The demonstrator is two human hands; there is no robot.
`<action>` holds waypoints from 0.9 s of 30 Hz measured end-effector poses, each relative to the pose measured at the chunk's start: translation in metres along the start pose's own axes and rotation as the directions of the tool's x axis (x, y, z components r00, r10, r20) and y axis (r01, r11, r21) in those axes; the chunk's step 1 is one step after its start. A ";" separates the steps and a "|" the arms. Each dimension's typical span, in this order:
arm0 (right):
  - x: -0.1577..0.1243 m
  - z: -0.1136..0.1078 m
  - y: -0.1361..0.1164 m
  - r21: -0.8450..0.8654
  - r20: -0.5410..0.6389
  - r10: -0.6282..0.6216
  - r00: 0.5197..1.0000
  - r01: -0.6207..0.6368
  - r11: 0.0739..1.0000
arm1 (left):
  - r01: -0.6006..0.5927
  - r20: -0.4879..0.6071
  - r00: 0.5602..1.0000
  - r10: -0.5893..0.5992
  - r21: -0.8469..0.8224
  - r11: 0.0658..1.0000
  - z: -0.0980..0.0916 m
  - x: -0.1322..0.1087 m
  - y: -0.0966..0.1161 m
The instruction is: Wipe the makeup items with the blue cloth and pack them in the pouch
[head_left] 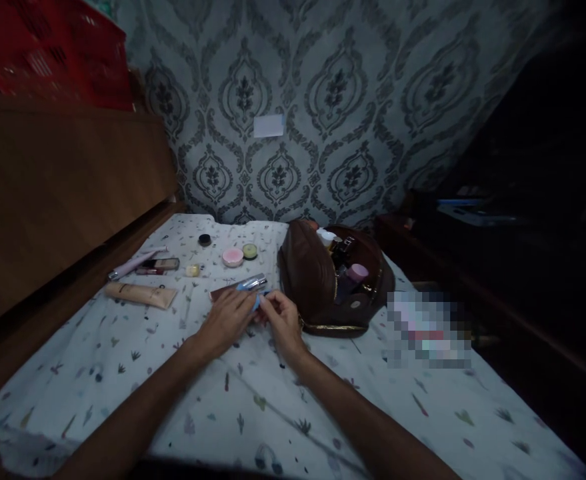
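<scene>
My left hand [229, 321] and my right hand [283, 321] meet low over the patterned white sheet. Both have their fingers closed on a small light-blue item [257, 303], mostly covered, whose kind I cannot make out. Just behind the left fingers lies a brownish tube with a shiny silver end [259, 281]; whether the hand touches it is unclear. Right beside my right hand stands a brown makeup bag [307, 277], unzipped, with several cosmetics inside, among them a pink-capped item [357, 272].
To the left lie a beige squeeze tube [140, 294], a pale pink tube [131, 265] and a small yellow bottle [193, 271]. Farther back are a pink round compact [233, 257], a green-topped jar [249, 251] and a black jar [205, 240]. Wooden furniture [67, 200] borders the left.
</scene>
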State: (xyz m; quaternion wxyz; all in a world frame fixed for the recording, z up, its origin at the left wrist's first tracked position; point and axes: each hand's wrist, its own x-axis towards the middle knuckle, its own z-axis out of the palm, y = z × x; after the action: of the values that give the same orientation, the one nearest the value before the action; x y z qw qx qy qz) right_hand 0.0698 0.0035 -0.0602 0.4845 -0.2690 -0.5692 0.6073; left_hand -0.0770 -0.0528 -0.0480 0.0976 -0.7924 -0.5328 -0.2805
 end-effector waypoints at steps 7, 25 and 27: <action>0.001 0.001 0.000 0.010 -0.029 0.021 0.999 -0.020 1.000 | 0.083 0.092 0.994 -0.066 -0.198 0.977 -0.019 -0.009 -0.022; 0.008 -0.007 -0.004 0.055 0.005 0.001 1.000 -0.002 0.999 | 0.574 0.385 0.816 -0.431 -0.628 0.525 -0.048 -0.014 -0.045; 0.011 -0.009 -0.005 0.081 -0.066 -0.004 0.998 0.009 0.997 | 0.553 0.280 0.821 -0.497 -0.602 0.576 -0.052 -0.014 -0.050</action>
State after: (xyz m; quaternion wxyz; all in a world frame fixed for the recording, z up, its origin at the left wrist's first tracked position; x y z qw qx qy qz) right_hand 0.0750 0.0166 -0.0552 0.5154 -0.2670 -0.5288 0.6193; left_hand -0.1437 -0.0667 -0.0196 -0.2973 -0.5904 -0.6120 -0.4341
